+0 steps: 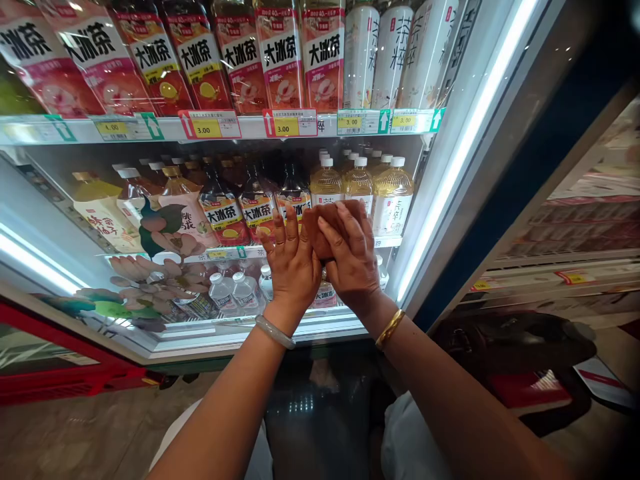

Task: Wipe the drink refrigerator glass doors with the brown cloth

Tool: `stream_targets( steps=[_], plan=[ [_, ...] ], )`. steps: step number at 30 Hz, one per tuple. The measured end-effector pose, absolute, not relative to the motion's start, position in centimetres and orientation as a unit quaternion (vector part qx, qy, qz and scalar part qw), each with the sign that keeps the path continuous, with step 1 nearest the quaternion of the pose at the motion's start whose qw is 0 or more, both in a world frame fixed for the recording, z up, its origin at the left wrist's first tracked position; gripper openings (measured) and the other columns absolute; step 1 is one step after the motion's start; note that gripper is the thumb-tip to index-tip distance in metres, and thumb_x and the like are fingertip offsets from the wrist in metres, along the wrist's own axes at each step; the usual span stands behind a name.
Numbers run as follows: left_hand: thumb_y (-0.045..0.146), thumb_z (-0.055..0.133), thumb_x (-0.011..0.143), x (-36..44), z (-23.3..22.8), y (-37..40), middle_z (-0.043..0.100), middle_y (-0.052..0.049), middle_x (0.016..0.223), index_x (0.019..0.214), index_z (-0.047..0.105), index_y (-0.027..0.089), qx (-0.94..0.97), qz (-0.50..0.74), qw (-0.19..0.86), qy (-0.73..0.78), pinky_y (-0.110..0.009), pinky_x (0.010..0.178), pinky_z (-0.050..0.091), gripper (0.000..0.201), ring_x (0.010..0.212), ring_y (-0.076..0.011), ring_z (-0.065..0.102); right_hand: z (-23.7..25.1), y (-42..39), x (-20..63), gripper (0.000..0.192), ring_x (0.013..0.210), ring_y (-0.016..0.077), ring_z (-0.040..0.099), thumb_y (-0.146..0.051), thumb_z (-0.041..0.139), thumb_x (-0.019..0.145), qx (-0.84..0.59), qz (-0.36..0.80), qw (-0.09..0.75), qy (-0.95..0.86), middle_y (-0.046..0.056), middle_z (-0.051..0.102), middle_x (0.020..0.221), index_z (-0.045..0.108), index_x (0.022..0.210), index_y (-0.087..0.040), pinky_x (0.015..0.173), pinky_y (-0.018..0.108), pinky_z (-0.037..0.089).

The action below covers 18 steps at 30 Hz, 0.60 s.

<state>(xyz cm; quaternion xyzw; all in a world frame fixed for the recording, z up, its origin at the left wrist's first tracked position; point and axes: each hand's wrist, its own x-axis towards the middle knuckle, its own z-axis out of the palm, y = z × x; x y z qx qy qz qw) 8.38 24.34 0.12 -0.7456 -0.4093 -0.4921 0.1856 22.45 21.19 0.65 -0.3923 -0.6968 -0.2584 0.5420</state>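
Both our hands, left (pixel 293 267) and right (pixel 353 263), press a brown cloth (pixel 325 227) flat, gripping nothing else, near the middle shelf's (pixel 225 253) right end; pushing harder could topple the tea bottles (pixel 257 207) behind.

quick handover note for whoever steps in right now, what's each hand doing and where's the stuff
Left hand: flat, fingers spread, pressed beside the brown cloth on the cooler's glass door. No grip closed on anything.
Right hand: laid over the cloth, holding it against the glass, fingers partly curled on it.
Things: cloth sits mid-door, in front of the middle shelf of tea bottles. Price tags line the shelf above.
Done: cloth is on the glass, both hands up at it.
Left: I can't tell how much of the glass has been wiped; the floral sticker side at left shows no hand near it.
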Motion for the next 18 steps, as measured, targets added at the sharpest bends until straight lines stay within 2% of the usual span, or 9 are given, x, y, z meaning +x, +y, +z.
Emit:
stream_targets(
  steps=[4, 13, 18],
  plan=[
    [0.025, 0.047, 0.104, 7.9, 0.1, 24.4, 0.009, -0.010, 0.174, 0.168, 0.023, 0.023, -0.749, -0.490, 0.175, -0.410, -0.057, 0.130, -0.015, 0.068, 0.163, -0.0252, -0.006, -0.6, 21.0, 23.1, 0.071, 0.165, 0.0271, 0.016, -0.013, 0.052, 0.100, -0.385, -0.272, 0.524, -0.709, 0.000, 0.034, 0.171, 0.031, 0.163, -0.037, 0.133, 0.058, 0.030],
    [0.025, 0.046, 0.104, 8.2, 0.3, 23.9, 0.010, -0.013, 0.175, 0.168, 0.018, 0.018, -0.745, -0.474, 0.215, -0.417, -0.057, 0.129, -0.018, 0.070, 0.163, -0.0241, -0.008, 1.7, 21.2, 23.4, 0.065, 0.164, 0.0316, 0.018, -0.015, 0.049, 0.098, -0.404, -0.269, 0.560, -0.672, 0.003, 0.026, 0.174, 0.038, 0.161, -0.031, 0.134, 0.063, 0.021],
    [0.023, 0.046, 0.104, 7.8, 0.1, 24.2, 0.009, -0.012, 0.174, 0.169, 0.017, 0.019, -0.750, -0.487, 0.206, -0.397, -0.057, 0.131, -0.015, 0.071, 0.163, -0.0237, -0.009, 0.8, 20.8, 22.9, 0.068, 0.166, 0.0284, 0.012, -0.014, 0.052, 0.099, -0.382, -0.271, 0.517, -0.716, 0.003, 0.034, 0.171, 0.035, 0.162, -0.032, 0.134, 0.058, 0.029]
  ],
)
